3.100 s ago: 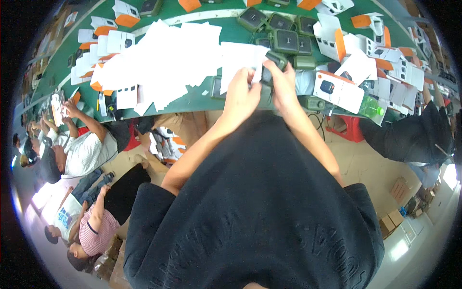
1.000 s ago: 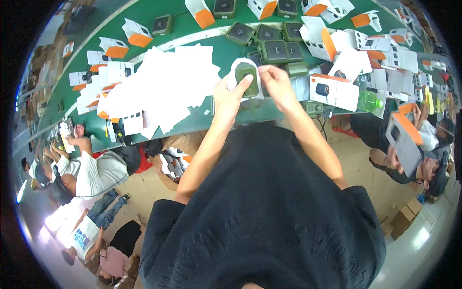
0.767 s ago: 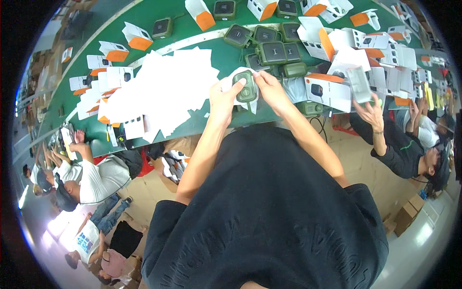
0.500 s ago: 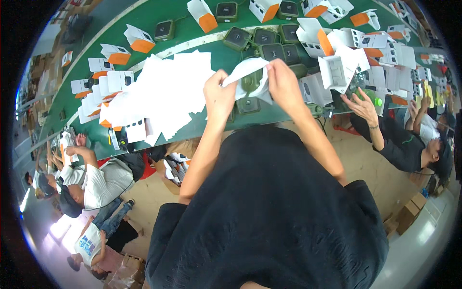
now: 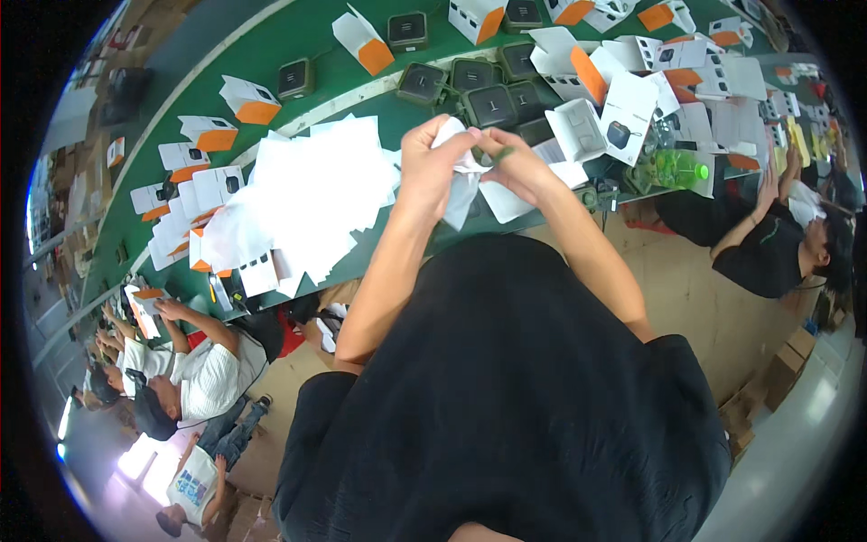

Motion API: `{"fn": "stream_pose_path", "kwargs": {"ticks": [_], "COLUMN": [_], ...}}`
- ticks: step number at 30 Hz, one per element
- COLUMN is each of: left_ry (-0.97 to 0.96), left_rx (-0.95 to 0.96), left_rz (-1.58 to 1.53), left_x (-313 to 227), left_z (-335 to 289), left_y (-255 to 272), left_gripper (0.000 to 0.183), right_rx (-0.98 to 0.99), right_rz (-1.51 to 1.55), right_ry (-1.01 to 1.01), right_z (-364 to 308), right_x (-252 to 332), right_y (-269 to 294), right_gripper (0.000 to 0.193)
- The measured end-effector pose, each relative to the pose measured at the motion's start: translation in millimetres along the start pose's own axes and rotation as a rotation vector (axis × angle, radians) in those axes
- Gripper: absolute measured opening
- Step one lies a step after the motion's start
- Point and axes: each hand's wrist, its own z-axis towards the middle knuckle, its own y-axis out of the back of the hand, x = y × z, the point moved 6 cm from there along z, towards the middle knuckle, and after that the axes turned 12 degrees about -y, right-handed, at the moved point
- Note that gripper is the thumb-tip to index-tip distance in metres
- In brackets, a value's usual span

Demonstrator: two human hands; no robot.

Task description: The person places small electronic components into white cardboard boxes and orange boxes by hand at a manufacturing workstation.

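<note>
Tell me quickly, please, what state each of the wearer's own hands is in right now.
Left hand: closed, holding the white wrap.
Right hand: closed, holding the same white wrap from the other side.

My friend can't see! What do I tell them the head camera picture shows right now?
A person's left hand and right hand hold crumpled white wrapping and something green, mostly hidden, above a green table. White sheets lie heaped to the left, boxy green devices beyond, a green bottle to the right, and white-and-orange boxes on both sides.
</note>
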Motion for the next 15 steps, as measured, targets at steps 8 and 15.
{"fn": "stream_pose_path", "kwargs": {"ticks": [8,15], "left_ry": [0.016,-0.222], "left_rx": [-0.067,0.011], "left_rz": [-0.236,0.840], "left_x": [-21,-36], "left_z": [-3,8], "left_y": [22,21], "left_gripper": [0.008,0.023], "right_rx": [-0.026,-0.281], "right_rz": [-0.247,-0.520], "right_ry": [0.150,0.270], "right_z": [-12,-32], "right_x": [8,68], "right_y": [-15,22], "right_gripper": [0.035,0.020]}}
